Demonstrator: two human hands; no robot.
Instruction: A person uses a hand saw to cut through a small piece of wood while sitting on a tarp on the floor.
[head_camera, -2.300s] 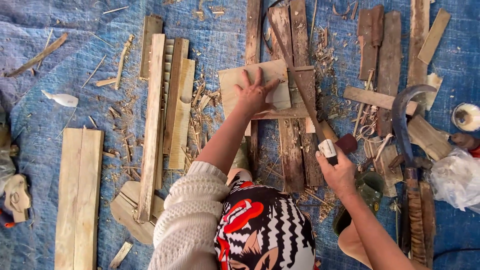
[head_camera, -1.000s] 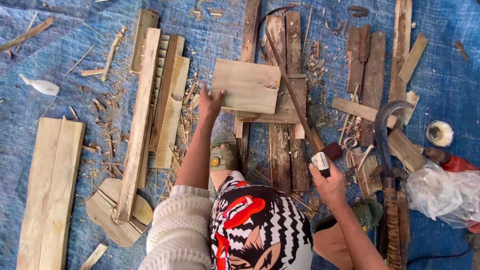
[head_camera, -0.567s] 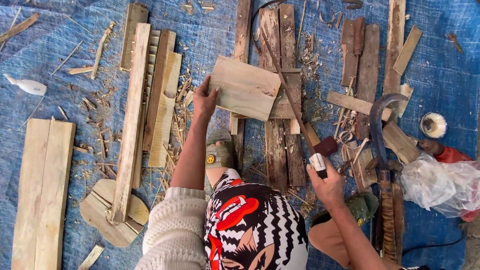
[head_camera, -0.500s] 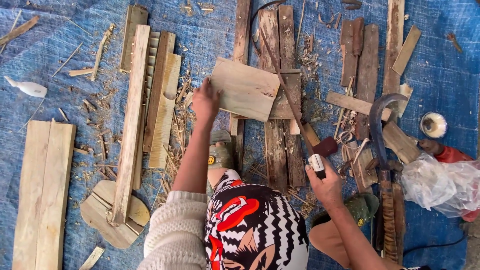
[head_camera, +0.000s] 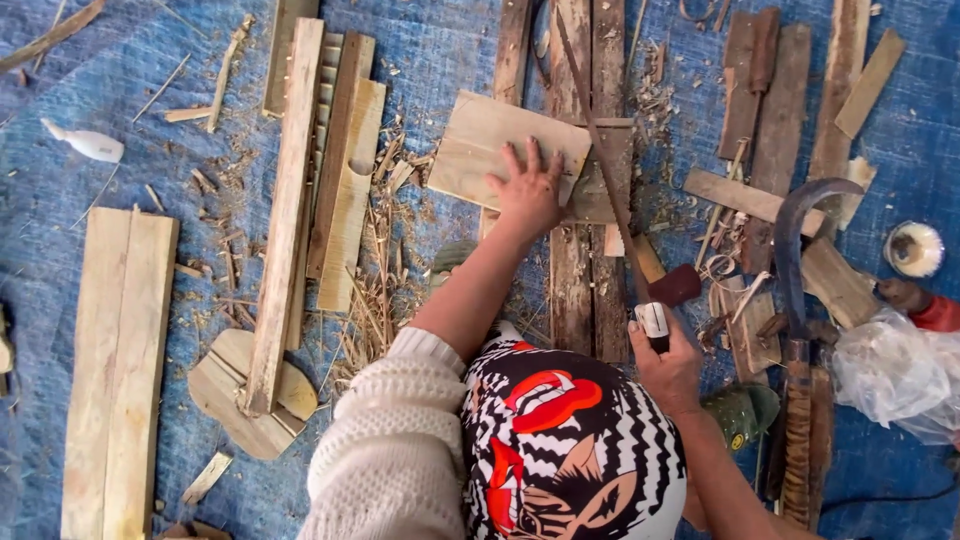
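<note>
The person's left hand (head_camera: 527, 192) lies palm down with the fingers spread flat on a pale, roughly square wooden board (head_camera: 495, 152), pressing on its near right part; nothing is gripped in it. The board lies tilted across several dark, weathered planks (head_camera: 580, 270) that run from the far edge of the blue tarp (head_camera: 440, 50) towards the person, about the middle of the tarp. The right hand (head_camera: 668, 365) is closed around the handle of a saw (head_camera: 610, 190), whose thin, dark blade slants away towards the far edge and crosses the right edge of the board; a small white piece shows at the top of the fist. Just right of the saw's handle lies a dark reddish block (head_camera: 678, 285). Further right, a curved dark blade on a wrapped handle (head_camera: 792, 300) lies along the tarp, and beside it, near the right edge, a crumpled clear plastic bag (head_camera: 895, 375) and a small round white tin (head_camera: 914, 248). Left of the board, well apart from it, a bundle of long pale laths (head_camera: 300, 190) rests with its near end on a rounded wooden piece (head_camera: 235, 395), with shavings and splinters scattered between. Near the left edge lie two broad pale planks (head_camera: 115, 360) side by side, and a small white bottle (head_camera: 85, 145) beyond them.
</note>
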